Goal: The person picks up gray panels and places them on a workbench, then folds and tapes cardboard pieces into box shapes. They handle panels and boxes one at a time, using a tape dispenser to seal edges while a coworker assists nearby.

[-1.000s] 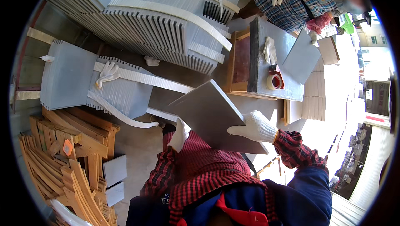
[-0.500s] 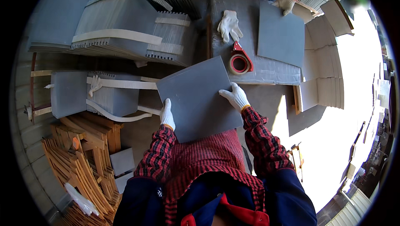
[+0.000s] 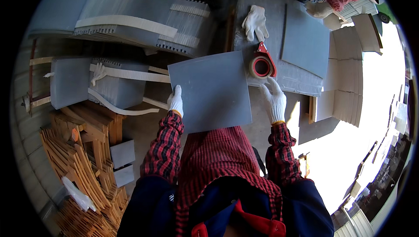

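A flat grey rectangular tile (image 3: 211, 93) is held up in front of my apron. My left hand (image 3: 175, 101), in a white knit glove, grips its left edge with the thumb on top. My right hand (image 3: 275, 100), gloved the same way, is off the tile's right side, fingers spread and holding nothing. Just beyond that hand, a red tape dispenser (image 3: 263, 62) with a roll of tape lies on the grey work table (image 3: 292, 84). A loose white glove (image 3: 255, 22) lies behind the dispenser. To its right lies another grey tile (image 3: 306, 40).
Strapped stacks of grey tiles (image 3: 131, 10) fill the far left, with a smaller bundle (image 3: 118, 88) nearer. Wooden slats (image 3: 78, 162) are piled at lower left. Pale stacked slabs (image 3: 348, 75) stand right of the table. Across it, a co-worker's gloved hand (image 3: 318, 10) rests near the other tile.
My right hand has let go of the tile and moved right with its fingers apart. The tile has turned slightly clockwise, still in my left hand. A second co-worker's hand shows at the top.
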`<state>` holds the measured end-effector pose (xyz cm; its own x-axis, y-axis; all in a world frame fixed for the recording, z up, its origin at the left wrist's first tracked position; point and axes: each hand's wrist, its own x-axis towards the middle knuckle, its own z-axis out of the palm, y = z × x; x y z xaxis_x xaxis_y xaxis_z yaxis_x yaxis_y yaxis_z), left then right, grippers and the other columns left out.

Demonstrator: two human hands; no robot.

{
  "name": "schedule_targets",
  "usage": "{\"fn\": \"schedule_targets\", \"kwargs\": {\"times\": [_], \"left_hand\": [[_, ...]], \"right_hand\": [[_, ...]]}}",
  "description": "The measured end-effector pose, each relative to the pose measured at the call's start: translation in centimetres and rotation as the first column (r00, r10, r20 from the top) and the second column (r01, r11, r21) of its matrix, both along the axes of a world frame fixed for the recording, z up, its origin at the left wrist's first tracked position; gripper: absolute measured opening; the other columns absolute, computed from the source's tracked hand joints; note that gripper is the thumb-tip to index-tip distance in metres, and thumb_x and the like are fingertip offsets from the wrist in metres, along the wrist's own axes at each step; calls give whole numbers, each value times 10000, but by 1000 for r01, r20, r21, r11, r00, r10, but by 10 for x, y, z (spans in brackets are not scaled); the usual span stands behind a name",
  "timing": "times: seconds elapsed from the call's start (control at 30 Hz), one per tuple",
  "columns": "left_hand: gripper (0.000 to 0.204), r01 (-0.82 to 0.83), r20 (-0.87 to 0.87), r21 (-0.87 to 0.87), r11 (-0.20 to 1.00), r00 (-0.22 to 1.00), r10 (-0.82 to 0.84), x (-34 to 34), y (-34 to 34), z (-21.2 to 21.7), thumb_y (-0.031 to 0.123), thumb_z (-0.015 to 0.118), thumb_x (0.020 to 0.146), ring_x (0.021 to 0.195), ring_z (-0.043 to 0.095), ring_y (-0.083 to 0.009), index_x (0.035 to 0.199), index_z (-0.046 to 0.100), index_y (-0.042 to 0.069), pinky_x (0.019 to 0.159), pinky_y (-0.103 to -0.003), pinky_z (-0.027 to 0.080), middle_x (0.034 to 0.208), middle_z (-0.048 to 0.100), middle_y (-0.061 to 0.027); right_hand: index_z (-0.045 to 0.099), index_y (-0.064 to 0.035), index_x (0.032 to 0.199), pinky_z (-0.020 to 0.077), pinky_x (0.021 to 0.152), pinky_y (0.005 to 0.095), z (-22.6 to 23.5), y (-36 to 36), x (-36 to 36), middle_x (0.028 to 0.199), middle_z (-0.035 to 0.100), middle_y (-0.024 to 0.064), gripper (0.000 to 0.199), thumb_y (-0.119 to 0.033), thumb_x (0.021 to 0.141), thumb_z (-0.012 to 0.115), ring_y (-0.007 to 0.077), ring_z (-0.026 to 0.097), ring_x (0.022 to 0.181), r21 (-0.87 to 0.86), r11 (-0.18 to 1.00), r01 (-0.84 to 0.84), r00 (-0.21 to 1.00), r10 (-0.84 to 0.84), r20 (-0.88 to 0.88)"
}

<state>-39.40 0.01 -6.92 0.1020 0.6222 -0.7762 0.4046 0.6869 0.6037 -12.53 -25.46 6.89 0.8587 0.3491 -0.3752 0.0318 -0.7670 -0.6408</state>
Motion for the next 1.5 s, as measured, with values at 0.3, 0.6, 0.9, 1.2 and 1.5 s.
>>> {"fn": "schedule_targets", "kwargs": {"times": [0.3,0.6,0.9,1.2,1.5], "left_hand": [[709,181,-221,69,981,962,-162,22,23,15,612,602,943,963,686,-283,1229,645,-34,850,-386,536,1116,714,-164],[775,158,-173,41,987,974,-149,44,7,-19,672,562,932,1029,674,-330,1239,639,-35,900,-420,519,1158,701,-198],[880,53,-106,-40,998,993,-57,97,-14,-4,715,556,912,1212,603,-329,1432,506,6,1030,-434,474,1364,605,-176],[772,-172,56,-142,975,982,182,130,-80,24,604,540,986,1210,604,-317,1471,446,11,1003,-474,517,1393,574,-168],[642,-174,212,-126,977,957,198,133,-102,25,506,524,1029,1221,580,-266,1447,468,22,1037,-426,478,1380,574,-134]], "right_hand": [[690,-84,1088,544,862,508,-73,40,85,1056,709,221,443,-393,771,677,431,683,984,-425,899,102,989,-44,145],[713,-14,1072,547,797,407,-51,-75,60,874,721,225,435,-296,745,663,342,715,820,-266,946,187,980,-163,112],[707,-110,1096,519,835,418,-37,-156,125,1026,675,141,289,-232,836,672,350,658,966,-259,964,-62,956,131,262],[704,-165,1101,526,830,446,-60,-179,188,1034,682,130,277,-235,834,687,347,658,976,-269,916,-299,900,364,240],[655,-161,1245,528,919,448,-27,-168,222,1205,664,135,480,-277,789,749,353,639,1109,-458,811,-365,843,496,207]]}}
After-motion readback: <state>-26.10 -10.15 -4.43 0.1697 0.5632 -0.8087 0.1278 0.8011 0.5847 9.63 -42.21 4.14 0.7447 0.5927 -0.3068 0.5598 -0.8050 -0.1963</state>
